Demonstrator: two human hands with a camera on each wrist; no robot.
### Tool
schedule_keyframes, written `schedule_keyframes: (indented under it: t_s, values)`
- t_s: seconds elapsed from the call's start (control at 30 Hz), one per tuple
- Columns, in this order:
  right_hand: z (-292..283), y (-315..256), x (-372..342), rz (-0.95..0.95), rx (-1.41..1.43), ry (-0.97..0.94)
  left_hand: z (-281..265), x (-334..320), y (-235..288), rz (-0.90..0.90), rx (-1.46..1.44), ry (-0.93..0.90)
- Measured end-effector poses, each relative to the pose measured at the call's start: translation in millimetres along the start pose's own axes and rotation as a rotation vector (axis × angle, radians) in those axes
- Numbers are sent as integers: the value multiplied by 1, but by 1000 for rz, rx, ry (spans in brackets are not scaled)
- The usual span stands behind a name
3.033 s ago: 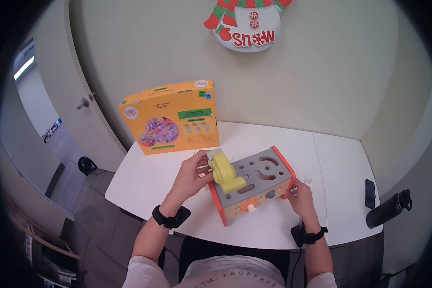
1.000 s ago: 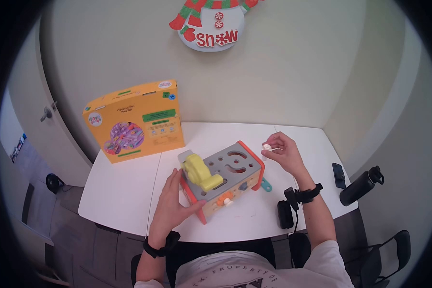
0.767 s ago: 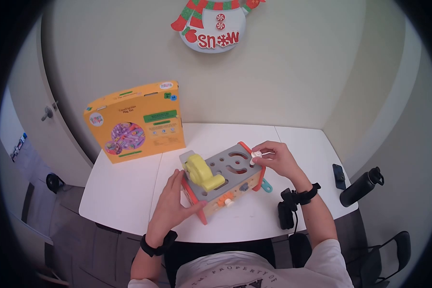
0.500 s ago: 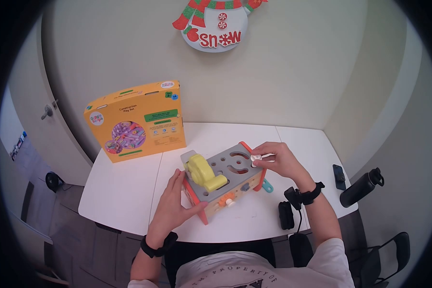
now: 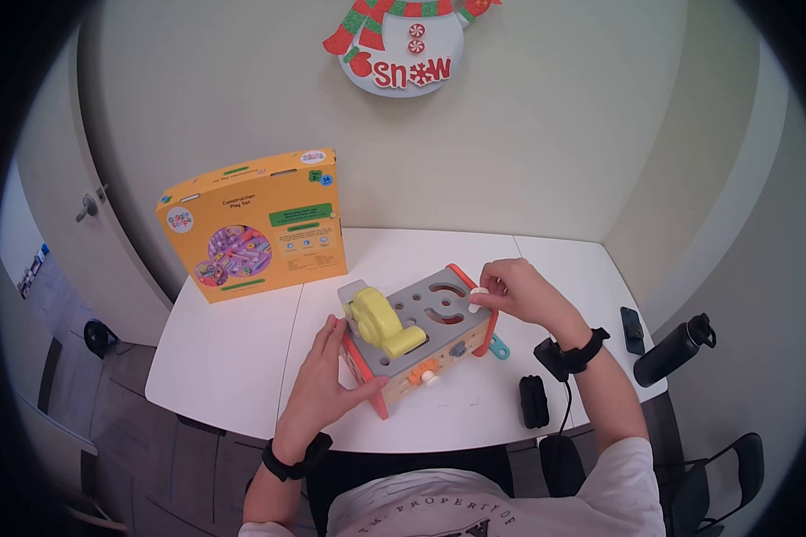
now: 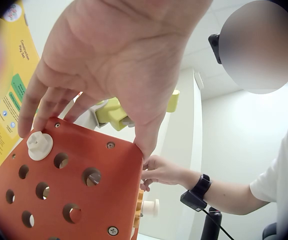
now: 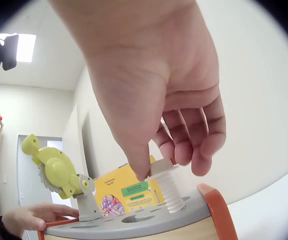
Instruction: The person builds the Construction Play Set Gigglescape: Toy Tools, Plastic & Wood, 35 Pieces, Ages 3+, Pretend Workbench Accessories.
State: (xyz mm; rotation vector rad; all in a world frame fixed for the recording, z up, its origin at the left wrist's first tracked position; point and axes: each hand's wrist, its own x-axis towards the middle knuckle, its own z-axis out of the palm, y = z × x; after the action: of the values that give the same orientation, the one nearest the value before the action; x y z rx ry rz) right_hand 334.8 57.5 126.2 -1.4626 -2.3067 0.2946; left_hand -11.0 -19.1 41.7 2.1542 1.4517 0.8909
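Note:
My right hand (image 5: 524, 293) pinches the head of a white plastic toy screw (image 7: 170, 192). The threaded shank stands slightly tilted at a hole near the right end of the toy workbench (image 5: 412, 300). My left hand (image 5: 322, 389) rests on the workbench's left end, thumb at the front corner and fingers spread along the top edge of the red-orange end panel (image 6: 96, 200). A yellow toy circular saw (image 5: 378, 322) is mounted on the grey top near that hand. On the front face are an orange gear (image 5: 423, 370) and a blue-grey piece (image 5: 458, 349).
A yellow play-set box (image 5: 260, 233) stands behind at the left of the white table (image 5: 457, 421). A teal strip (image 5: 500, 347) lies by the workbench's right end. Further right are a black case (image 5: 534, 402), a phone (image 5: 632, 329) and a black bottle (image 5: 672, 351).
My right hand has left the workbench's right side, brought the white screw over the top and lowered it to a hole. The left hand has moved from the saw to the workbench's left end.

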Motion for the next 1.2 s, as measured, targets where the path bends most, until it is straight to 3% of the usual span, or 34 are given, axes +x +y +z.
schedule_keyframes:
  t_s: [0.27,0.37,0.47,0.57,0.67,0.77,0.87,0.97,1.07,1.17,1.2]
  values:
    - [23,1,12,9,-297,75,3,-1,-2,18,20,38]
    - [13,-12,10,120,-443,-38,4,-1,-5,31,29,45]
    - [4,-16,2,7,-288,89,3,-1,-5,27,22,43]
    - [0,4,4,-203,60,-38,3,-1,-3,27,16,44]
    - [-3,8,8,-181,33,-146,3,0,-2,13,7,34]
    - [2,3,15,-86,-163,-134,2,0,-1,8,13,30]
    - [-4,-22,22,160,-447,-262,4,0,-3,26,20,39]
    - [-13,-25,21,228,-364,-265,4,0,-5,32,21,44]
    - [4,9,13,-231,2,79,4,-1,-5,26,15,47]
    - [2,10,11,-290,-15,30,4,0,-5,25,14,41]
    - [-2,6,13,-132,-181,-107,4,0,-5,22,18,40]
